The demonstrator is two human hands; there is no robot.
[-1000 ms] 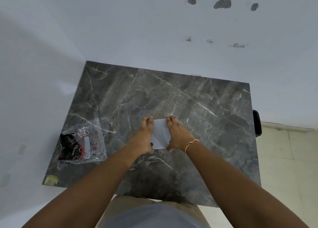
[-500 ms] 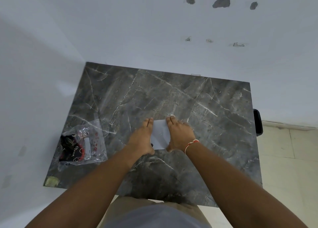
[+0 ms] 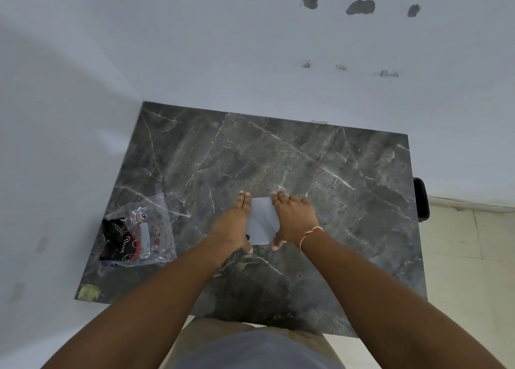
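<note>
A flat white rectangular slab [image 3: 262, 221], possibly a phone lying face down, though that could not be told for sure, lay on the dark marble table [image 3: 348, 201] a little nearer than the table's middle. The left hand [image 3: 232, 226] and right hand [image 3: 295, 219] flanked it, each with its fingers straight and together, laid along a long edge, thumbs resting at the near corners. Neither hand was wrapped around the slab. This looked like squaring it up or steadying it flat on the table rather than lifting it. A red-and-white thread [image 3: 309, 233] circled the right wrist. Toward the table's near left corner sat a clear plastic bag [image 3: 139, 232] holding dark printed packaging, well apart from the hands and probably set aside. A black object [image 3: 420, 198] hugged the table's right edge, and a pale wall [image 3: 223, 48] rose behind the table.
</note>
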